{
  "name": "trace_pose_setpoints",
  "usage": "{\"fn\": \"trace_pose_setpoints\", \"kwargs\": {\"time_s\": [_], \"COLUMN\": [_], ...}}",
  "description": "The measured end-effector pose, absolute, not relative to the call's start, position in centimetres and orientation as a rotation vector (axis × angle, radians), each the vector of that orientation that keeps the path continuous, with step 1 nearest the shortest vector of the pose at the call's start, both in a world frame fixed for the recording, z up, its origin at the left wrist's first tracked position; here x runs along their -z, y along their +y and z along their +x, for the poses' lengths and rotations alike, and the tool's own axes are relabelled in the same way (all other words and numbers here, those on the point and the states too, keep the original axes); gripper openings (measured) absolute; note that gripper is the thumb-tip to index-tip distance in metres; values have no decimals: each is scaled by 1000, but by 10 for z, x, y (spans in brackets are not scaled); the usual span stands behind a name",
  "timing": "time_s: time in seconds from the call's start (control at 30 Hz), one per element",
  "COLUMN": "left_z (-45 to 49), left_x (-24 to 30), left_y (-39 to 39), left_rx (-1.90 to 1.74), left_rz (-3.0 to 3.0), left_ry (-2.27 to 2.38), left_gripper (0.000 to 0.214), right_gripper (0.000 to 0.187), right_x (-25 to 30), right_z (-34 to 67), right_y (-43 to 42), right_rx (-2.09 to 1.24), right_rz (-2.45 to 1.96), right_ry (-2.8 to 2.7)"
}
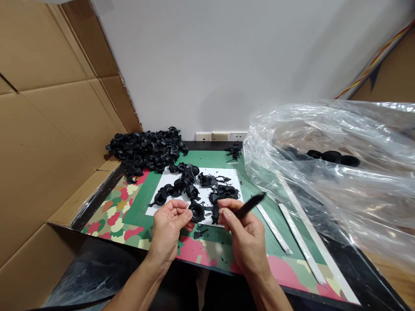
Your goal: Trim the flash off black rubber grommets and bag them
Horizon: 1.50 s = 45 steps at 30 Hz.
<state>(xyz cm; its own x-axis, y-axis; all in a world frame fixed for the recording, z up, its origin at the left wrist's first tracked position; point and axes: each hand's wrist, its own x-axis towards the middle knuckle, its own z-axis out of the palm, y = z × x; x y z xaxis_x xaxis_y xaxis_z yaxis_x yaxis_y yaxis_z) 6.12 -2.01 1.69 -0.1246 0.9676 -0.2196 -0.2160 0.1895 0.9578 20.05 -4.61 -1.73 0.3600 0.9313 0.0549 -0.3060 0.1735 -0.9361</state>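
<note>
My left hand (168, 224) is closed, pinching a round black rubber part (196, 212) between thumb and fingers. My right hand (241, 231) is closed round a thin black tool (249, 204) whose handle sticks out up and to the right; its working end sits near a strip of black trim (215, 213) hanging beside the part. Both hands hover over the near edge of a white sheet (168, 179) that carries several more black rubber parts (188, 183).
A large pile of black rubber parts (145, 149) lies at the back left on a green mat (207, 159). A clear plastic bag (333, 172) holding black parts fills the right. Cardboard (48, 108) walls the left. White strips (275, 226) lie right of my hand.
</note>
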Motion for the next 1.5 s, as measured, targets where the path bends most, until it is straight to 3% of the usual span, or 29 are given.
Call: {"fn": "trace_pose_setpoints", "kwargs": {"time_s": [0.13, 0.37, 0.63, 0.87, 1.0, 1.5], "left_z": [62, 61, 59, 58, 57, 56], "left_x": [-14, -15, -16, -18, -17, -20], "left_y": [-20, -24, -14, -4, -4, -9], "left_rx": [-1263, -1319, -1189, -1078, -1053, -1075], "left_rz": [893, 1105, 995, 818, 790, 823], "left_ry": [1259, 1252, 1207, 1178, 1158, 1146], "left_gripper": [30, 24, 28, 34, 34, 37], "right_gripper": [31, 17, 7, 32, 39, 39], "right_x": [13, 11, 9, 11, 13, 12], "right_z": [194, 190, 192, 193, 194, 194], "right_y": [-41, -30, -27, -21, -21, -23], "right_rx": [-999, -1327, -1351, -1791, -1833, -1782], "right_rz": [-1228, -1154, -1230, -1020, -943, -980], "right_ry": [-997, -1131, -1168, -671, -569, -609]}}
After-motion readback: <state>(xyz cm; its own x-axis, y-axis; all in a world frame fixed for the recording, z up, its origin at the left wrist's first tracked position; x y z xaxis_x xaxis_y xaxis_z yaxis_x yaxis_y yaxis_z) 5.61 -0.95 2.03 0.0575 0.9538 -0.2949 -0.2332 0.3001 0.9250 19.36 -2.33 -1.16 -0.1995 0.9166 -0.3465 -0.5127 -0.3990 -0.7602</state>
